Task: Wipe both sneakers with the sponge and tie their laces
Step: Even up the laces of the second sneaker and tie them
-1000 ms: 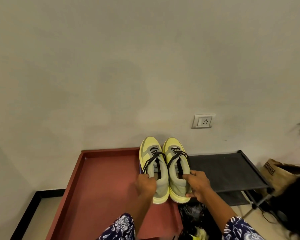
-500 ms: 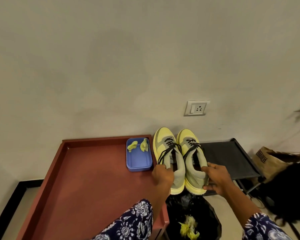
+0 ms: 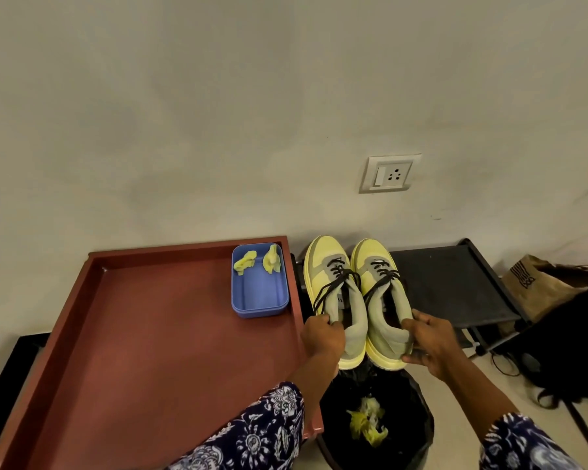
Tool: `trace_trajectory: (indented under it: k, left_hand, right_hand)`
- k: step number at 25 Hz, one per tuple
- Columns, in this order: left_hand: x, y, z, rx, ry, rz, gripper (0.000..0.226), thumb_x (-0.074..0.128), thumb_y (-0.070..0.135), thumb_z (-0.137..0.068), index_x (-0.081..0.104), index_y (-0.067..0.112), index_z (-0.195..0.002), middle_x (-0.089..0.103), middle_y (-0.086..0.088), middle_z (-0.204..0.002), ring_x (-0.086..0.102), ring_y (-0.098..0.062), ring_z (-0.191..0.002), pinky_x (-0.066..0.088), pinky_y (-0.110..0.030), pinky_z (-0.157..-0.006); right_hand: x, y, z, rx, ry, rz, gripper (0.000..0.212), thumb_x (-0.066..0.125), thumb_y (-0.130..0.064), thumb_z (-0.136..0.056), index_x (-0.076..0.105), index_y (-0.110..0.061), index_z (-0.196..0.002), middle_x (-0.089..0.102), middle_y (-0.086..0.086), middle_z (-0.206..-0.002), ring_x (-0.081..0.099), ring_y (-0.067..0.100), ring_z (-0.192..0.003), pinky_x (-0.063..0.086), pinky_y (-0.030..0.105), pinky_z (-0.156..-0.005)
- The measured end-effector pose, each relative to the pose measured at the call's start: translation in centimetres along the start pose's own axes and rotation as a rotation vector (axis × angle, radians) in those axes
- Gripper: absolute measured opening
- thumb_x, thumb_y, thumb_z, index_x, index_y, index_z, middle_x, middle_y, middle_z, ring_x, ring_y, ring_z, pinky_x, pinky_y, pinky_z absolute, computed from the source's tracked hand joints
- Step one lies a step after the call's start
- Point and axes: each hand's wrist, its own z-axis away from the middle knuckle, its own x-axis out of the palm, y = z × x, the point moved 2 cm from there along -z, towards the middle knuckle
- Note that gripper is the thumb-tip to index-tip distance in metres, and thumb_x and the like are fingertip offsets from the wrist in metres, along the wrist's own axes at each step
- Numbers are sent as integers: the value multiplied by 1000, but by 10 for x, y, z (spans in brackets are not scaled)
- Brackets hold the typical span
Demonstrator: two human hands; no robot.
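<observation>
Two yellow and grey sneakers with loose black laces are held side by side, toes toward the wall, to the right of the red table [image 3: 143,334]. My left hand [image 3: 322,339] grips the heel collar of the left sneaker [image 3: 333,286]. My right hand [image 3: 428,340] grips the heel of the right sneaker [image 3: 384,300]. Both sneakers hang above a black bin. A blue tray [image 3: 259,296] at the table's far right corner holds two yellow sponge pieces [image 3: 272,261].
A black bin [image 3: 404,425] with yellow scraps inside stands below the sneakers. Behind them is a low black rack [image 3: 455,286] against the wall. A brown paper bag [image 3: 537,283] and a black bag [image 3: 571,340] lie at the right. A wall socket [image 3: 389,173] is above.
The pair of sneakers has moved to the right, off the red table and over the bin. The blue tray with sponge pieces, hidden at first, now shows.
</observation>
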Motion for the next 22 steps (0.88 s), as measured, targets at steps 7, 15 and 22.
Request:
trace_trajectory:
  k: [7, 15, 22]
  left_hand:
    - [18, -20, -29, -61, 11, 14, 21, 50, 2, -84, 55, 2, -64, 61, -29, -90, 50, -26, -70, 31, -26, -63]
    - [29, -35, -49, -81, 34, -5, 22, 50, 5, -86, 66, -1, -100, 66, -21, -102, 62, -35, -97, 40, -26, -68]
    - [30, -41, -53, -70, 23, -83, 28, 51, 5, -86, 64, -3, -110, 64, -23, -112, 60, -35, -103, 50, -38, -84]
  right_hand:
    - [8, 11, -26, 13, -7, 18, 52, 62, -11, -83, 49, -19, -133, 55, 14, -124, 55, 39, -106, 54, 39, -58]
    - [18, 8, -44, 28, -38, 24, 51, 60, -7, -84, 49, -17, -133, 52, 12, -122, 52, 37, -107, 54, 40, -60]
    - [19, 16, -51, 36, -29, 6, 52, 59, -5, -85, 48, -18, -134, 55, 11, -118, 55, 36, -105, 54, 41, -64]
